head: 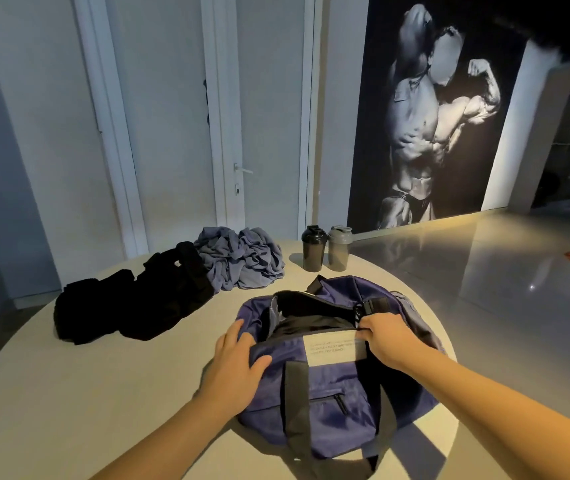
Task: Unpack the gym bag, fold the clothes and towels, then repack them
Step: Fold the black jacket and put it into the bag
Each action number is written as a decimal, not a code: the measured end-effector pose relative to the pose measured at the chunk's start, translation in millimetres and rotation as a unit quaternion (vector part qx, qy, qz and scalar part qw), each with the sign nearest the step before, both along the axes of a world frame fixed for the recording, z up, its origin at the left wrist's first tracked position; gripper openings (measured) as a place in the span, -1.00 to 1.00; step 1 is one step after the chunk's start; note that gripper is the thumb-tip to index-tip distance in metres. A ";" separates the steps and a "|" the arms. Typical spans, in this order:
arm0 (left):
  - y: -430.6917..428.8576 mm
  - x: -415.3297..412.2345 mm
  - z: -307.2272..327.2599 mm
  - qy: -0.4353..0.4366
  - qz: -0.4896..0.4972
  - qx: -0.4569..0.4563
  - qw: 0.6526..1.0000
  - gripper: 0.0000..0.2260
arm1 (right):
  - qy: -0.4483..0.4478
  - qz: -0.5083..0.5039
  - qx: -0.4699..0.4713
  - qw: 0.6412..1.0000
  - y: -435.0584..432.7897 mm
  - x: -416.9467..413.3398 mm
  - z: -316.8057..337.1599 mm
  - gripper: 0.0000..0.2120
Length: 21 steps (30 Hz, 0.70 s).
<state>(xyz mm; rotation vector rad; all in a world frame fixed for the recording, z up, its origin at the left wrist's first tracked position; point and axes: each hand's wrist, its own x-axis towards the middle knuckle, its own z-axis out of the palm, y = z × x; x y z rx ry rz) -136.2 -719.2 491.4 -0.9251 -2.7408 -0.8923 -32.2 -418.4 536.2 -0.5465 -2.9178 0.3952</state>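
Holding the purple gym bag (325, 386) at its unzipped top on the round table (103, 393).
Nearest the camera, the left hand (238, 362) is lying flat on the bag's left end with its fingers relaxed and spread, gripping nothing, while the right hand (385, 336) is pinching the near rim of the opening with curled fingers, just beside the strap buckle. The bag is sitting on the near right part of the table, its dark lining showing. Further back to the left, a heap of black clothes (131, 306) is lying unfolded, touching a crumpled grey-blue cloth (238, 261) beyond it. At the far edge, a black shaker bottle (314, 249) and a grey shaker bottle (339, 249) are standing upright side by side. Behind them, a white door (172, 133) and a bodybuilder poster (432, 116) are filling the wall.
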 end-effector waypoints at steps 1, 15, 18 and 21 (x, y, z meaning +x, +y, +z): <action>10.9 -0.1 1.3 0.004 0.013 -0.004 1.000 -0.77 | -0.006 -0.028 0.012 1.000 5.5 -8.1 -1.0 -0.75; 137.8 -44.6 7.1 0.025 0.087 -0.025 0.996 -0.74 | 0.050 -0.061 -0.062 0.995 112.6 -78.2 -11.2 -0.76; 142.5 -50.5 5.4 0.023 0.083 -0.034 0.996 -0.69 | 0.046 -0.058 -0.052 0.996 116.6 -77.3 -11.2 -0.73; 136.2 -49.3 8.5 0.053 0.084 -0.068 0.993 -0.63 | 0.037 -0.066 -0.043 0.996 110.5 -73.3 -5.2 -0.72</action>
